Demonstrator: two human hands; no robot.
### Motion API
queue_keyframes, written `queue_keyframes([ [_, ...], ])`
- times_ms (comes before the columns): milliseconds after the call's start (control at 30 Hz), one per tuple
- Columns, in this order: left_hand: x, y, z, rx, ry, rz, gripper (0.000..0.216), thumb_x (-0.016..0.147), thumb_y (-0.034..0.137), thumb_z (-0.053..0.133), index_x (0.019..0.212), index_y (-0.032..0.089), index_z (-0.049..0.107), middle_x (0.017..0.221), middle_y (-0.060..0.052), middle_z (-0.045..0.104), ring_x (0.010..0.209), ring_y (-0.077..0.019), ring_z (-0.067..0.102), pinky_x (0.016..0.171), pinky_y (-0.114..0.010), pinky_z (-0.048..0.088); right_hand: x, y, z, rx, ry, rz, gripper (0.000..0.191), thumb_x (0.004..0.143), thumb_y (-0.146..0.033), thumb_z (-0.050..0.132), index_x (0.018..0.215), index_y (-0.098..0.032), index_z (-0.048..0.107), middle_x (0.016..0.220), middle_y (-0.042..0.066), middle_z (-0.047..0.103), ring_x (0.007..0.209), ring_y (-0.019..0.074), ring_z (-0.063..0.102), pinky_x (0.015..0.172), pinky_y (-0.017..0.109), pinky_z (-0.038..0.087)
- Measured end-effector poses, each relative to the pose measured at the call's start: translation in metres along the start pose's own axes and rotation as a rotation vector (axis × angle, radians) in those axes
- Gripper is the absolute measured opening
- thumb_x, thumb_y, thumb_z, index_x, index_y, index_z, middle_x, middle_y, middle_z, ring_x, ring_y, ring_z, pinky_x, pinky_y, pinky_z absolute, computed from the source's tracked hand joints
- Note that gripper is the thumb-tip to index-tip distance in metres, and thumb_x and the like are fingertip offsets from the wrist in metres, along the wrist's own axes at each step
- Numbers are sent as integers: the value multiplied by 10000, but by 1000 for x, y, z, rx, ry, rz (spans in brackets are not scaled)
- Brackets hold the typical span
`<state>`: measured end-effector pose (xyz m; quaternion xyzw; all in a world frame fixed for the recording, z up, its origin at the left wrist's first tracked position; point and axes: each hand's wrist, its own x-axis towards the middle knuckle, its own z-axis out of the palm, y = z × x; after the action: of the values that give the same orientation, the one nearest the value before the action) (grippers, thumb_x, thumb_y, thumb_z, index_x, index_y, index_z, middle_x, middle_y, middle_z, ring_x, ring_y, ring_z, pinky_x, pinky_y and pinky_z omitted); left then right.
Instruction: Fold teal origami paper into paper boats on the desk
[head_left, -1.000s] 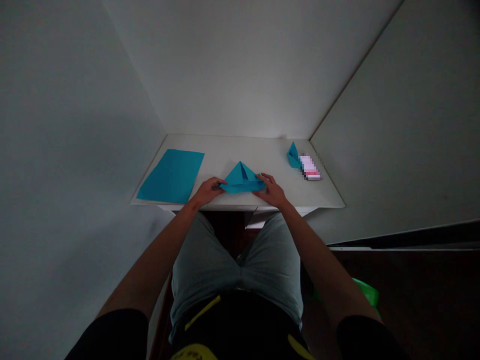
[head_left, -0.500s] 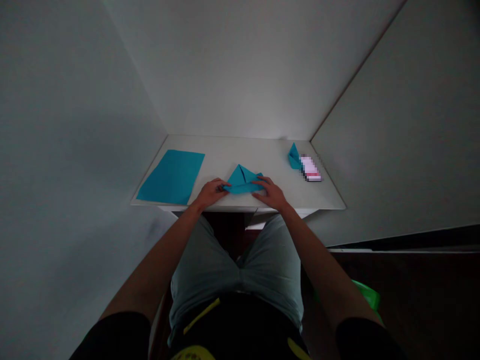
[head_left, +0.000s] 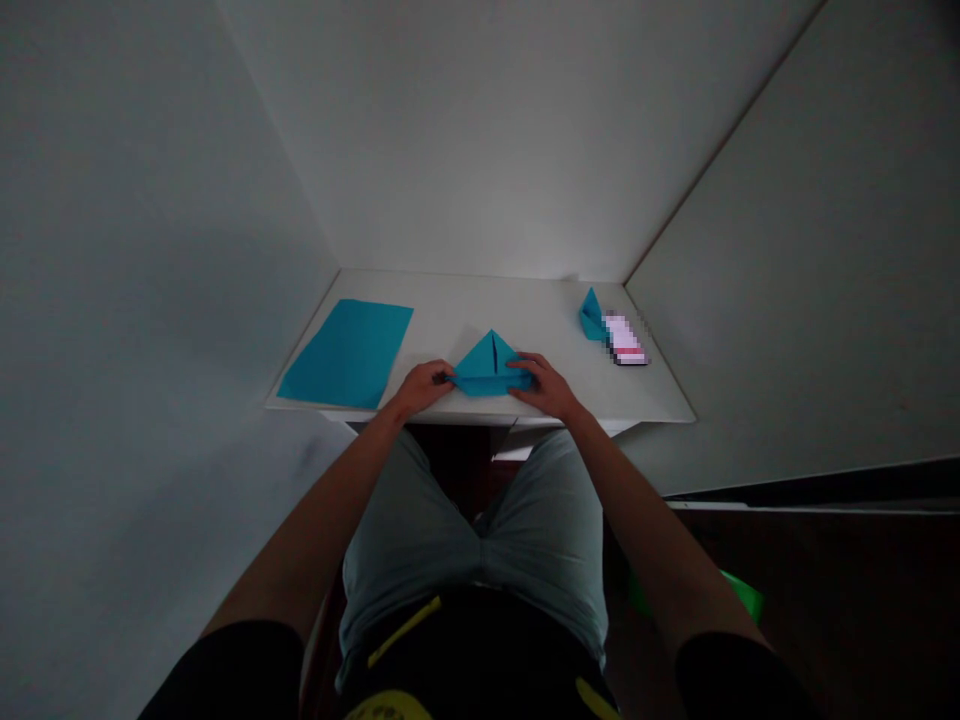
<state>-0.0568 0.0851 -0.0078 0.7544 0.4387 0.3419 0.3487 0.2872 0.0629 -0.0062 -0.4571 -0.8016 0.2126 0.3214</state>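
Note:
A blue paper folded into a triangle (head_left: 489, 361) lies near the front edge of a small white table (head_left: 465, 310). My left hand (head_left: 421, 386) pinches its left corner with fingers curled. On the other side, my right hand (head_left: 546, 384) presses and grips the right corner. A dark crease runs down the middle of the triangle.
A flat blue sheet (head_left: 347, 352) lies at the table's left. A small folded blue paper piece (head_left: 591, 313) sits at the back right beside a blurred pink-white object (head_left: 624, 339). White walls close in on three sides. A green object (head_left: 739, 598) is on the floor to the right.
The folded paper has been flattened and squared up into a neater triangle. Both hands stayed at its corners, shifting slightly.

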Motion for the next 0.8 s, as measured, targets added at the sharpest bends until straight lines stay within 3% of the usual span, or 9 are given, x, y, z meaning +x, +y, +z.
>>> queue_keyframes([
  [167, 0, -2, 2, -76, 26, -36, 119, 822, 277, 730, 911, 210, 772, 935, -31, 791, 877, -201, 729, 858, -349, 575, -1, 0, 3, 14, 25, 24, 466, 899, -451, 808, 1349, -349, 747, 1303, 88, 658, 1153, 290, 699, 1028, 471, 602],
  [367, -2, -5, 1, -51, 95, -59, 181, 850, 300, 714, 977, 202, 797, 859, -26, 756, 782, -178, 679, 762, -312, 533, -2, 4, 1, 47, 21, 57, 418, 924, -525, 774, 1275, -298, 785, 1139, 76, 689, 930, 233, 688, 898, 417, 610],
  [600, -4, 4, -2, 81, 45, 0, 297, 819, 310, 837, 1111, 250, 840, 930, -18, 724, 773, -158, 645, 767, -304, 534, -5, -3, -5, -3, -71, -37, 718, 762, -685, 902, 1368, -332, 748, 1180, 89, 661, 1030, 292, 691, 979, 493, 601],
  [800, -3, 9, -3, 160, -54, 60, 281, 876, 363, 833, 1145, 288, 862, 941, -25, 701, 731, -146, 607, 731, -299, 501, -6, -4, -4, 18, -45, -31, 657, 838, -603, 853, 1423, -337, 717, 1155, 87, 609, 1021, 278, 668, 942, 479, 615],
])
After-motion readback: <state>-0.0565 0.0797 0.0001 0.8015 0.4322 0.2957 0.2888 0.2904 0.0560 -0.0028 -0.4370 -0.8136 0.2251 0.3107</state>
